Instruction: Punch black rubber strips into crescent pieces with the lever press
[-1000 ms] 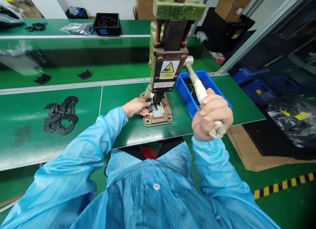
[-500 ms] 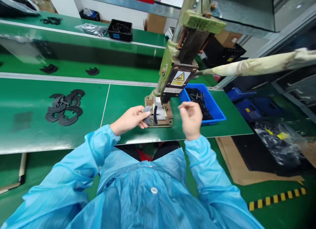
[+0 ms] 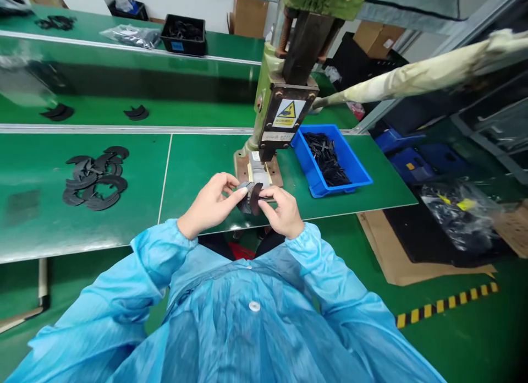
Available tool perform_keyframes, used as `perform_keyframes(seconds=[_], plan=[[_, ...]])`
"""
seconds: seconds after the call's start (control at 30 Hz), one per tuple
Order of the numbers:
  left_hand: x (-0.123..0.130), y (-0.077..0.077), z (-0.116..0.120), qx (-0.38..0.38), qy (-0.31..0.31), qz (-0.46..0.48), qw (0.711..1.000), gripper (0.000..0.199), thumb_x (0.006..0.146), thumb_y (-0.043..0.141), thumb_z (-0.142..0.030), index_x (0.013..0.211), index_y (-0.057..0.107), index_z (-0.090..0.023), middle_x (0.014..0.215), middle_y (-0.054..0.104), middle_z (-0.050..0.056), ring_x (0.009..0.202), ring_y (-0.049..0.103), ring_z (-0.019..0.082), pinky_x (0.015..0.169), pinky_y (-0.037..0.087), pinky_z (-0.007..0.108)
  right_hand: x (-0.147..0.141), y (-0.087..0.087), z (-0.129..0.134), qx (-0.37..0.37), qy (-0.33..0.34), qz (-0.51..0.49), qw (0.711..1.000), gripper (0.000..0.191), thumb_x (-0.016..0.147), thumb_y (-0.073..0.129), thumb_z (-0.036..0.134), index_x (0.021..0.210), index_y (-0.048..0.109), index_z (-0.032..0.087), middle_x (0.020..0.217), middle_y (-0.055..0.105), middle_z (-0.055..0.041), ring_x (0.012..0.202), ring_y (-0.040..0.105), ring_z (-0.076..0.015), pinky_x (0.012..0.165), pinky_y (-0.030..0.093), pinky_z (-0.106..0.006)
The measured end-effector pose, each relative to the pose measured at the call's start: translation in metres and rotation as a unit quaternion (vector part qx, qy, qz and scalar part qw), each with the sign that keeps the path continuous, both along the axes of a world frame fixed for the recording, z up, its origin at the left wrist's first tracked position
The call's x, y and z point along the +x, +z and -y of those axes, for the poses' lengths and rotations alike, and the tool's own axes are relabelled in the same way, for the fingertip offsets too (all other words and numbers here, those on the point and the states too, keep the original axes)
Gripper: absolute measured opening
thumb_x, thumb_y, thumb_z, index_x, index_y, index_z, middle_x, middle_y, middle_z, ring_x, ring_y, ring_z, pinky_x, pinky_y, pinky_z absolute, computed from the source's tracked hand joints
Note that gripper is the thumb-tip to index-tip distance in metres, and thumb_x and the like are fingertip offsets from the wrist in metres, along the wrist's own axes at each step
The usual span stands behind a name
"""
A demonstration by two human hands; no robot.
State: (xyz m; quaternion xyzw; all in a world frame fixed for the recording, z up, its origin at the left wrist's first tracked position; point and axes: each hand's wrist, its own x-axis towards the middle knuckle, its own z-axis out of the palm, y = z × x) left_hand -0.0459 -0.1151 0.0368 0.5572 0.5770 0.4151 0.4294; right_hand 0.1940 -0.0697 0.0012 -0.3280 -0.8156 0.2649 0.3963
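Observation:
My left hand (image 3: 212,202) pinches a grey curved part (image 3: 245,202) between thumb and fingers. Close against it on the right is a dark curved strip (image 3: 256,198), gripped by the thumb and fingertips of my right hand (image 3: 284,211). Whether the two pieces are joined, I cannot tell. Both are held up just in front of the base (image 3: 275,176) of a green hand press (image 3: 268,97), whose ram hangs above a light metal fixture (image 3: 259,174). The fixture's near end is hidden behind my hands and the pieces.
A blue bin (image 3: 358,176) of black parts stands right of the press. Several dark crescent pieces (image 3: 88,179) lie heaped on the green bench (image 3: 136,218) at left. The press's wrapped lever (image 3: 412,75) reaches out to the right. A black box (image 3: 183,44) sits farther back.
My right hand has come left and down from beside the blue bin to the dark strip. The grey part and strip are now off the fixture, nearer to me. The view has shifted slightly.

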Motion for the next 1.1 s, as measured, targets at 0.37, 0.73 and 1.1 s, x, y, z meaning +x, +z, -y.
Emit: perform_keyframes(seconds=[0.37, 0.73, 1.1], plan=[[0.024, -0.010, -0.012, -0.074, -0.091, 0.005, 0.993, 0.052, 0.098, 0.069, -0.061, 0.070, 0.052, -0.020, 0.069, 0.049, -0.002, 0.065, 0.042, 0.013, 0.062, 0.033, 0.028, 0.006, -0.007, 0.007, 0.040, 0.018, -0.006, 0.999, 0.012, 0.105, 0.063, 0.031, 0.113, 0.068, 0.024, 0.106, 0.080, -0.0071, 0.096, 0.075, -0.0214, 0.088, 0.059, -0.039], [0.040, 0.005, -0.017, -0.065, -0.069, -0.019, 0.995, 0.054, 0.093, 0.073, -0.062, 0.064, 0.056, -0.020, 0.065, 0.051, 0.001, 0.063, 0.043, 0.014, 0.059, 0.030, 0.028, 0.004, -0.016, 0.013, 0.003, -0.035, 0.013, 0.999, 0.014, 0.106, 0.060, 0.034, 0.111, 0.069, 0.025, 0.103, 0.079, -0.0083, 0.096, 0.075, -0.0228, 0.087, 0.059, -0.039], [0.046, 0.022, 0.001, 0.110, -0.096, -0.120, 0.982, 0.023, 0.100, 0.072, -0.046, 0.100, 0.076, -0.023, 0.090, 0.065, 0.005, 0.086, 0.060, 0.021, 0.079, 0.045, 0.033, 0.011, -0.019, 0.011, -0.064, -0.078, -0.047, 0.994, 0.022, 0.104, 0.063, 0.045, 0.108, 0.069, 0.024, 0.101, 0.080, -0.0082, 0.093, 0.076, -0.0221, 0.084, 0.059, -0.038]])
